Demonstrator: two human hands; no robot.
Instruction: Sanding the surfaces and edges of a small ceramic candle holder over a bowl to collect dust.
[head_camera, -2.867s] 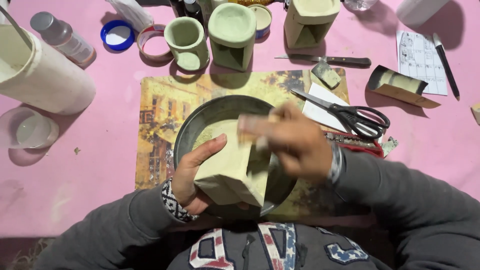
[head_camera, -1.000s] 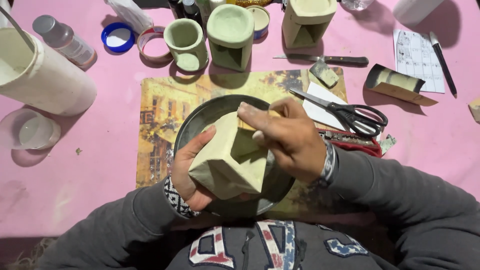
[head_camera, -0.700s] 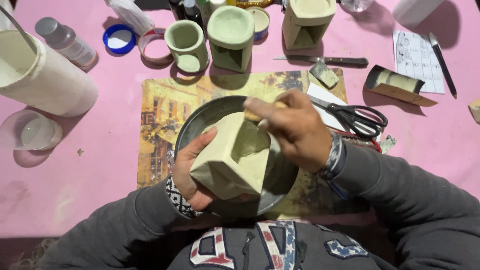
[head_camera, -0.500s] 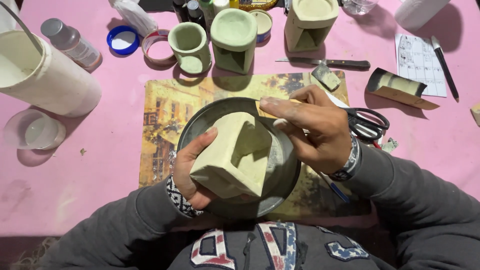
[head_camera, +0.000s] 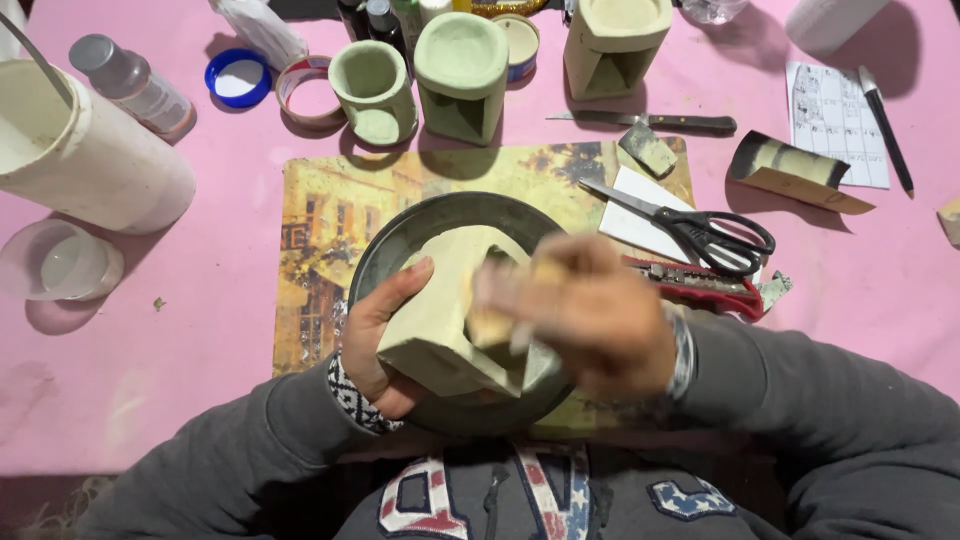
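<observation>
Our left hand (head_camera: 385, 340) gripped the pale green block (head_camera: 445, 310) over the metal dish (head_camera: 400, 235). Our blurred right hand (head_camera: 590, 315) pressed a small pad (head_camera: 490, 320) against it, fingers curled.

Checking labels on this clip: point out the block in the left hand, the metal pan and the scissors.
block (head_camera: 440, 325), head view, on its pale left face.
metal pan (head_camera: 400, 235), head view, on its upper left rim.
scissors (head_camera: 725, 240), head view, on the black handles.
</observation>
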